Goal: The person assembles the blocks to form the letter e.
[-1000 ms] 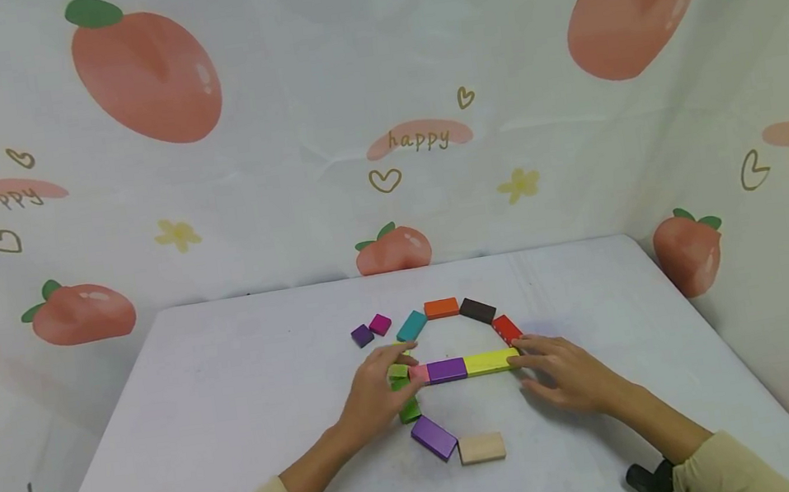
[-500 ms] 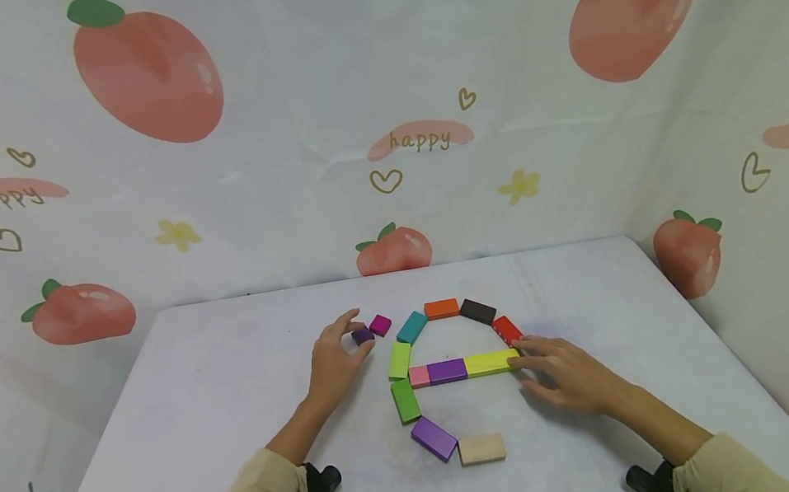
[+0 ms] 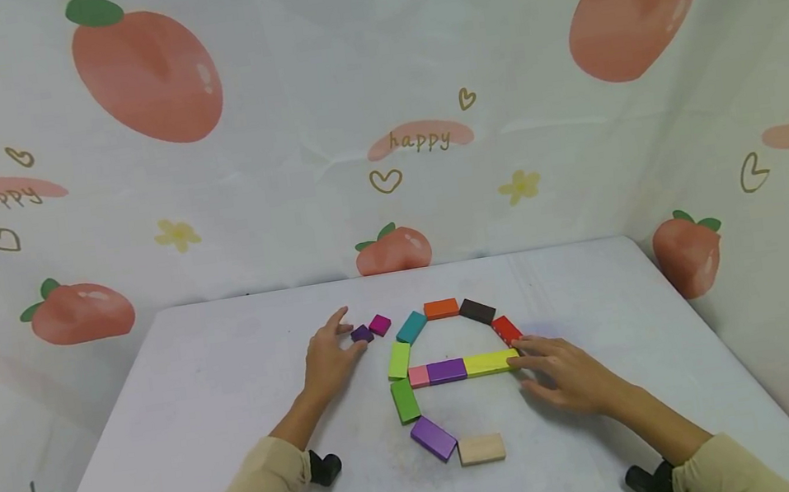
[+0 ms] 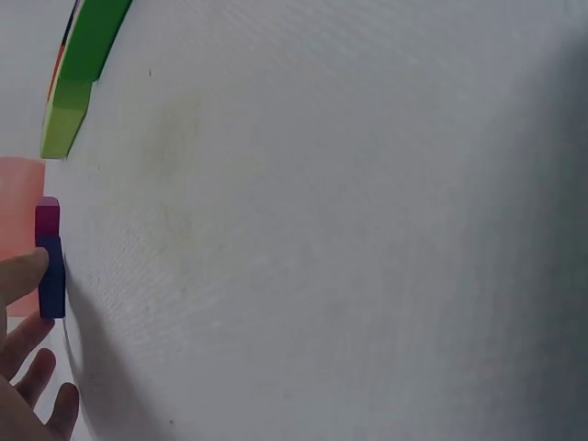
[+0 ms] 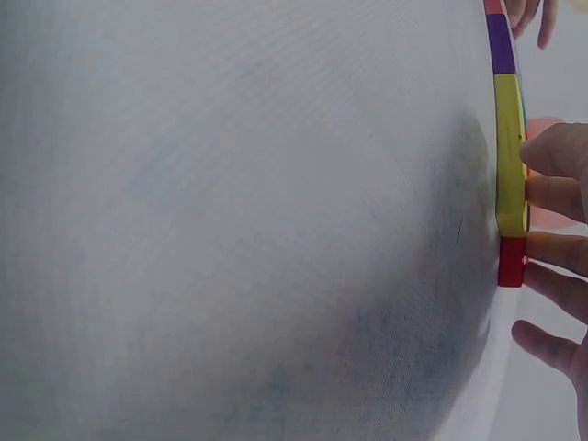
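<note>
A small dark purple block (image 3: 362, 334) lies at the back, corner to corner with a magenta block (image 3: 379, 325). My left hand (image 3: 330, 364) is right beside the dark purple block, thumb near its front edge and fingers spread at its left side. In the left wrist view the thumb overlaps this block (image 4: 51, 280). My right hand (image 3: 568, 373) rests with loosely bent, spread fingers at the right end of a long yellow block (image 3: 488, 363). Its index fingertip is by the red block (image 3: 506, 331). Pink (image 3: 419, 376) and purple (image 3: 447, 370) blocks continue the yellow one's row.
Around the row curve teal (image 3: 412, 327), orange (image 3: 441, 309), dark brown (image 3: 477, 310), lime (image 3: 399, 360), green (image 3: 406, 401), violet (image 3: 434, 438) and bare wood (image 3: 481, 449) blocks. All lie on a white table (image 3: 233, 383) before a fruit-print cloth (image 3: 274, 129).
My left hand has left the green and pink blocks, reached back-left to the dark purple block, then drawn slightly left with its fingers spread. The right hand has stayed put.
</note>
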Demonstrator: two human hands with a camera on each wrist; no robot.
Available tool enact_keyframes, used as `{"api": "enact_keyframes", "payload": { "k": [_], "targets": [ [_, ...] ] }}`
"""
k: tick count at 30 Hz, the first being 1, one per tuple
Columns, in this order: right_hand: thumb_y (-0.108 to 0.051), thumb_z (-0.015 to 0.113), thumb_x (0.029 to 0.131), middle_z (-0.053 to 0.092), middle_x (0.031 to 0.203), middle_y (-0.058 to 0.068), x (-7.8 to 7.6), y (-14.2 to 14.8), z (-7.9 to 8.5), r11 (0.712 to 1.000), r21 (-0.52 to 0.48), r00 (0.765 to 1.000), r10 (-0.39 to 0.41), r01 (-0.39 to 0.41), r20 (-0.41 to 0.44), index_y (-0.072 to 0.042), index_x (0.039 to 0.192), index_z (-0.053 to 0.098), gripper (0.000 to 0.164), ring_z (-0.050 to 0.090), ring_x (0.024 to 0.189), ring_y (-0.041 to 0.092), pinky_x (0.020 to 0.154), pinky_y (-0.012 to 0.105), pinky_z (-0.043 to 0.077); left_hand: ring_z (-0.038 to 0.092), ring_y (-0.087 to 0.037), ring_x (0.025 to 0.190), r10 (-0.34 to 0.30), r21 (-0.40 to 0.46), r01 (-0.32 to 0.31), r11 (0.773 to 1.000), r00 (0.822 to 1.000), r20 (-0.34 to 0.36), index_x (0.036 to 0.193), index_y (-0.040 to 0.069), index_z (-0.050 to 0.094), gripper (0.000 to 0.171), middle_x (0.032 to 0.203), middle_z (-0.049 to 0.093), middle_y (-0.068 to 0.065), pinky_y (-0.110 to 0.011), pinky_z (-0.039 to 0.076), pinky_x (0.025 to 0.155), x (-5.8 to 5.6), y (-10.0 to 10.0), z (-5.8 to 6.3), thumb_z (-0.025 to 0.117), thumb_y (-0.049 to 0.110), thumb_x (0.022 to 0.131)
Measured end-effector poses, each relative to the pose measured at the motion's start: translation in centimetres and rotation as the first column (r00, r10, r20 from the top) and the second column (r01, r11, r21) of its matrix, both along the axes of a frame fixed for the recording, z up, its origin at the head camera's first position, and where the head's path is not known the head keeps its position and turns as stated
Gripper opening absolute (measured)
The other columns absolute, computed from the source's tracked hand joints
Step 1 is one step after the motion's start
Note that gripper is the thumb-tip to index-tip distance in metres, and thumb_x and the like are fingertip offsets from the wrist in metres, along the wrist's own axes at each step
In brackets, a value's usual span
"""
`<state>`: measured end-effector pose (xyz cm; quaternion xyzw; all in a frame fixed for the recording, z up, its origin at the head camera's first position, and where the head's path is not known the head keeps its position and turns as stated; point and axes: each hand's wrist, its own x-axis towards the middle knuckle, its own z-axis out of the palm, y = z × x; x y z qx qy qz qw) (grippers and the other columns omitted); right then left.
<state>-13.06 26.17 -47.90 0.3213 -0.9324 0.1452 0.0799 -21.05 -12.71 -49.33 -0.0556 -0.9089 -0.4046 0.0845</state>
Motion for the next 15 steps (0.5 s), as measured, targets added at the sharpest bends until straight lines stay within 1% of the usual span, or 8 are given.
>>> {"api": "enact_keyframes", "payload": {
  "k": [3,5,9,15],
  "targets": [
    [-0.025,0.077,0.084,0.062,0.133,0.013,0.0,0.0,0.0,1.0,-0.001,1.0,-0.001,0.001,-0.003,-0.015,0.12,0.073,0.037,0.06,0.121,0.034,0.095,0.056,0.05,0.052,-0.039,0.129,0.0,0.001,0.0,1.0,1.0,0.019,0.145,0.006,0.049,0.067,0.117,0.071,-0.016,-0.058,0.033,0.111,0.0,0.1,0.1,0.079,0.01,0.085],
    [-0.025,0.078,0.084,0.063,0.133,0.013,0.0,0.0,0.0,1.0,-0.003,1.0,0.0,0.0,-0.005,-0.014,0.119,0.074,0.037,0.06,0.121,0.034,0.095,0.056,0.05,0.053,-0.038,0.129,0.002,0.002,-0.002,1.0,1.0,0.018,0.145,0.006,0.049,0.067,0.116,0.071,-0.016,-0.057,0.033,0.112,0.0,0.1,0.1,0.079,0.01,0.085],
    [-0.025,0.078,0.084,0.063,0.133,0.013,0.0,0.0,0.0,1.0,-0.004,1.0,-0.001,0.001,-0.005,-0.015,0.119,0.073,0.037,0.06,0.121,0.034,0.095,0.056,0.05,0.056,-0.038,0.125,0.002,0.011,-0.002,1.0,1.0,-0.003,0.143,0.005,0.051,0.066,0.113,0.072,-0.017,-0.057,0.034,0.111,0.2,0.2,0.1,0.08,0.01,0.084],
    [-0.026,0.078,0.084,0.062,0.134,0.012,0.0,0.0,-0.1,1.0,0.003,1.0,-0.006,0.006,-0.006,-0.016,0.12,0.073,0.037,0.059,0.122,0.033,0.095,0.056,0.05,0.059,-0.037,0.12,-0.007,0.027,0.008,1.0,0.999,-0.046,0.141,0.004,0.053,0.066,0.108,0.073,-0.016,-0.058,0.037,0.108,1.1,0.3,0.0,0.082,0.009,0.082]
  ]
}}
